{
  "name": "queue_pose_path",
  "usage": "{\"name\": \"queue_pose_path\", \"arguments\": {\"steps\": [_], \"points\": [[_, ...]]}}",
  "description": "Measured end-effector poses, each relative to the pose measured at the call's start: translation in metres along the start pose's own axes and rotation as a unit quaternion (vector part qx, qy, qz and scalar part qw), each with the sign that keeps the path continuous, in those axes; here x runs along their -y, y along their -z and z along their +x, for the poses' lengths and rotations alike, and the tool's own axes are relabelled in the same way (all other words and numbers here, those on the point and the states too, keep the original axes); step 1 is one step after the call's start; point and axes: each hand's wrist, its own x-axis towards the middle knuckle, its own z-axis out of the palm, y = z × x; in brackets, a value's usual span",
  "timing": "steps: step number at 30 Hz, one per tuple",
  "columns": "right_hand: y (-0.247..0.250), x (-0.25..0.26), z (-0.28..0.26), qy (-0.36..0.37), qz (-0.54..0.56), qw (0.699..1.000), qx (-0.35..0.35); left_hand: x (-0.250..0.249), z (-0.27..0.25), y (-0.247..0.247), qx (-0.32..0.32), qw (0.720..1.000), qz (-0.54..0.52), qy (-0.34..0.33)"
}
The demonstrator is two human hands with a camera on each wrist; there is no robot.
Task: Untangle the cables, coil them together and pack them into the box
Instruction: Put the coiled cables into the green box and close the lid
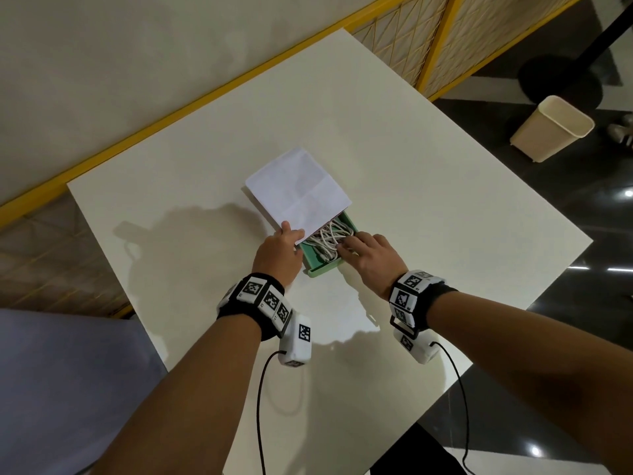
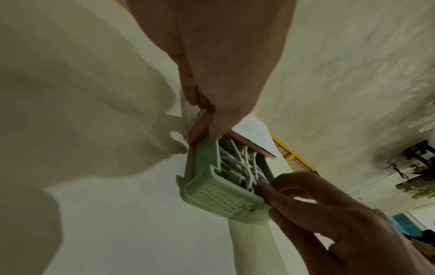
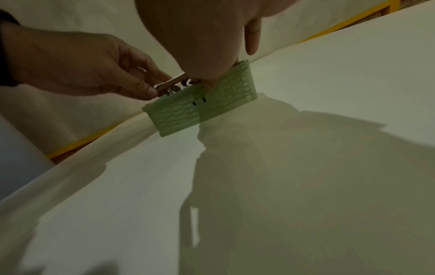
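Head view: I pack; my right hand presses cables with flat fingers into box, my left hand at 9 o'clock pinches lid. Next, I think, closing.

A white surface stood on a dark glossy floor. Along its far edge ran a yellow rail below a pale wall, with a yellow-framed lattice screen at the right. A cream bin stood on the floor, well apart from the surface, near a black round stand base. Grey cloth filled the lower left.
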Motion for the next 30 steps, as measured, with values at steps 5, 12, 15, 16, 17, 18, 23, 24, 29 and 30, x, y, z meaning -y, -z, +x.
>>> {"name": "queue_pose_path", "arguments": {"steps": [5, 12, 15, 16, 17, 18, 23, 24, 29, 30], "points": [[0.004, -0.007, -0.008, -0.032, 0.099, 0.994, 0.016, 0.008, 0.001, 0.004, 0.008, 1.000, -0.020, -0.002], [0.018, 0.003, -0.024, -0.351, 0.345, 0.867, 0.073, 0.026, 0.007, 0.025, -0.037, 0.996, -0.064, 0.041], [0.029, 0.002, -0.009, -0.523, 0.551, 0.645, 0.084, 0.027, 0.018, 0.032, -0.007, 1.000, -0.025, 0.018], [0.034, 0.003, -0.004, -0.550, 0.619, 0.555, 0.076, 0.027, 0.023, 0.035, 0.010, 1.000, -0.004, 0.006], [0.039, 0.004, 0.002, -0.563, 0.670, 0.479, 0.068, 0.027, 0.028, 0.038, 0.028, 0.999, 0.017, -0.002], [0.042, 0.007, 0.006, -0.568, 0.704, 0.423, 0.060, 0.027, 0.032, 0.042, 0.047, 0.998, 0.038, -0.005], [0.047, 0.016, 0.028, -0.552, 0.757, 0.349, 0.027, 0.023, 0.044, 0.045, 0.105, 0.989, 0.107, 0.001], [0.048, 0.017, 0.031, -0.549, 0.759, 0.349, 0.023, 0.024, 0.045, 0.043, 0.105, 0.988, 0.111, -0.003], [0.050, 0.009, 0.043, -0.552, 0.753, 0.357, 0.040, 0.031, 0.049, 0.036, 0.089, 0.990, 0.111, -0.012], [0.050, 0.007, 0.046, -0.553, 0.751, 0.359, 0.043, 0.032, 0.050, 0.036, 0.089, 0.990, 0.111, -0.015]]}}
